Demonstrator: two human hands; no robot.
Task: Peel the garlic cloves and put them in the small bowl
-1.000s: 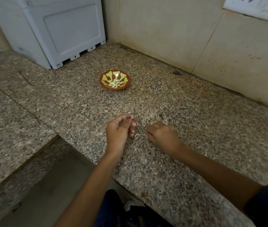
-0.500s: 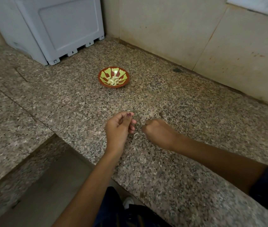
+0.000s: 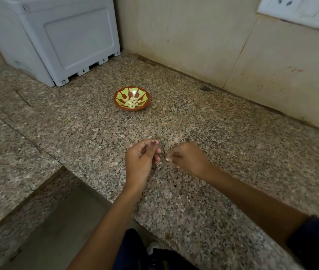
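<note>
A small red bowl with a yellow-green pattern stands on the granite counter, well beyond both hands. Several peeled garlic cloves lie in it. My left hand hovers near the counter's front edge, fingers curled, thumb pressed to the forefinger; whatever is inside is hidden. A hand's width to its right, my right hand is curled and pinches a small pale garlic piece at its fingertips. A thin scrap of skin lies between the hands.
A white plastic appliance stands at the back left corner. Beige tiled wall runs along the back, with a switch plate at top right. The counter steps down to a lower ledge at left.
My right hand has lifted a little and drawn closer to the left hand, its fingertips now showing the pale piece. The left hand has hardly moved.
</note>
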